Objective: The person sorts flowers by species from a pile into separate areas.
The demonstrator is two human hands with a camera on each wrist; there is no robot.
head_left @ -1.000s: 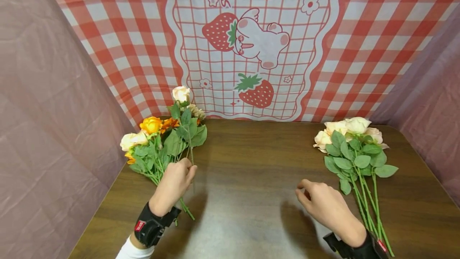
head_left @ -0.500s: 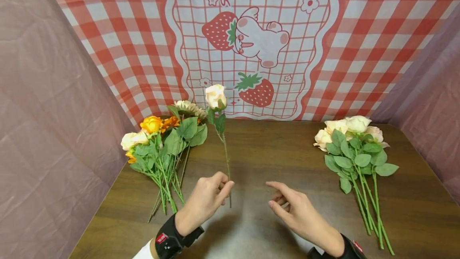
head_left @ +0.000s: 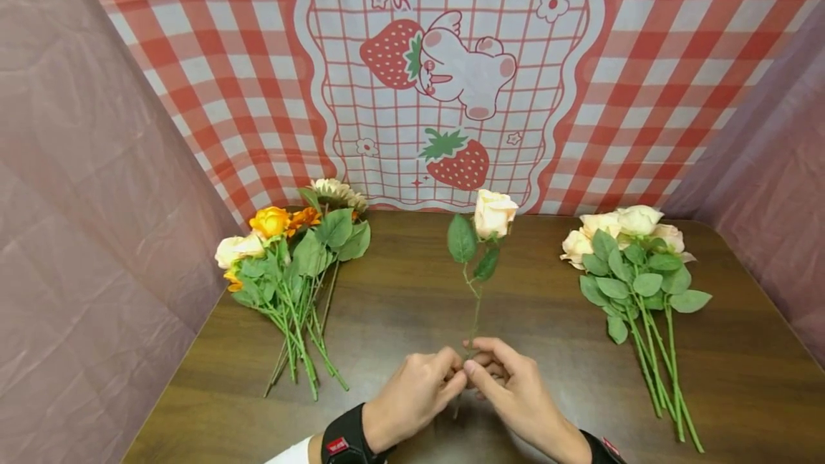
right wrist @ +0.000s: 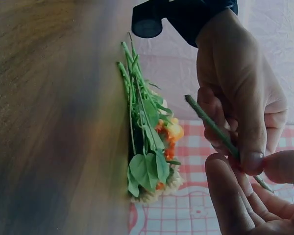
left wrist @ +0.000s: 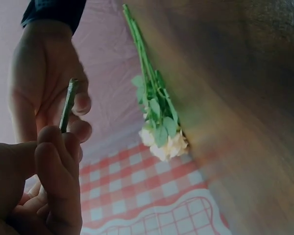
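A single cream rose point(head_left: 495, 213) with a few green leaves stands nearly upright above the middle of the table. My left hand point(head_left: 415, 392) pinches its thin stem low down between thumb and fingers; the cut stem end point(right wrist: 198, 108) sticks out below that grip in the right wrist view. Just beside it, my right hand point(head_left: 518, 392) has its thumb and curled fingers round the same stem, so the fingertips of both hands nearly meet. In the left wrist view the stem end point(left wrist: 68, 105) shows above the fingers. The fingers partly cover the stem at the grip.
At the left lies a mixed bunch of flowers point(head_left: 290, 271), orange and cream, on the wooden table point(head_left: 412, 292). A bunch of cream roses point(head_left: 638, 263) lies at the right, stems towards the front. Behind the table hangs a red-and-white checked cloth point(head_left: 644, 92).
My left hand has drawn the rose from the left bunch and carried it right to the middle. My right hand has moved left and taken hold of the stem.
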